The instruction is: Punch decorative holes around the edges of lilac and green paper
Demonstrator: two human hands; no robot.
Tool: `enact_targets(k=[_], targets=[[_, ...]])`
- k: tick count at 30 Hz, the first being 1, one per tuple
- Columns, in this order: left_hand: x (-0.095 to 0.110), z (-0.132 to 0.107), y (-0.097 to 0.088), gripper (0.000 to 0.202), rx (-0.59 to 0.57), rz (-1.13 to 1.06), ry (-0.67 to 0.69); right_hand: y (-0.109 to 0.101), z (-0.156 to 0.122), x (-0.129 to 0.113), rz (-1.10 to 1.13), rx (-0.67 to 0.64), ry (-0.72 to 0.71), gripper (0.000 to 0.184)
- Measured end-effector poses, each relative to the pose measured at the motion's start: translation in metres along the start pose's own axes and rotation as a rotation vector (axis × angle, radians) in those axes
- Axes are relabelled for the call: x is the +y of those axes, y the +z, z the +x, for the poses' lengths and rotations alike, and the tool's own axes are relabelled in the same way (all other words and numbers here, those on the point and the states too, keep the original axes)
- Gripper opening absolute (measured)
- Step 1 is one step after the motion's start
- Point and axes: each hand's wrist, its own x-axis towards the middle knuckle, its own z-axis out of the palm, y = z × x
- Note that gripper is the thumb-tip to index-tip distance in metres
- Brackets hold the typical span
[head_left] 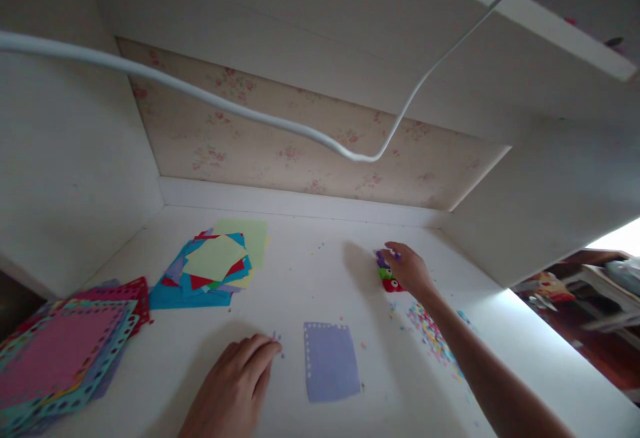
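Note:
At the right of the table, my right hand (411, 271) has its fingers around a small purple craft hole punch (381, 259), partly hidden by the hand. A green punch (385, 273) and a red punch (393, 285) with an eye-like mark stand right in front of it. My left hand (239, 371) rests on the table at the lower middle, its fingers curled together, the tips by a few tiny purple paper bits (281, 347). What those fingertips hold, if anything, is hidden. Between the hands lies a purple paper sheet (333, 365) with punched holes along its left and top edges.
Punched coloured sheets (65, 358) are piled at the left edge. Behind them lies a stack of coloured paper (215, 258). Paper confetti (433, 335) is scattered beside my right forearm. A white cable (240, 111) hangs across the view below the shelf (320, 38).

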Motion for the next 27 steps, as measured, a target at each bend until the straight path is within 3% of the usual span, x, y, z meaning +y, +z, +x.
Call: enact_targets(k=[4,7,9,18,27], targets=[[0.007,0.004,-0.004,0.031,-0.100,-0.063,-0.058,0.015,-0.092,-0.027,0.449,-0.131,0.019,0.040],[0.009,0.006,-0.001,0.026,-0.137,-0.051,-0.100,0.030,-0.152,-0.050,0.507,-0.205,-0.019,0.048],[0.007,0.007,0.003,0.024,-0.132,-0.022,-0.119,0.034,-0.170,-0.058,0.510,-0.215,-0.083,0.050],[-0.012,0.011,0.008,0.025,-0.085,0.027,-0.187,0.035,-0.153,-0.047,0.706,-0.239,0.131,0.050],[-0.014,0.012,0.006,0.026,-0.099,0.020,-0.214,0.035,-0.152,-0.047,0.762,-0.229,0.136,0.051]])
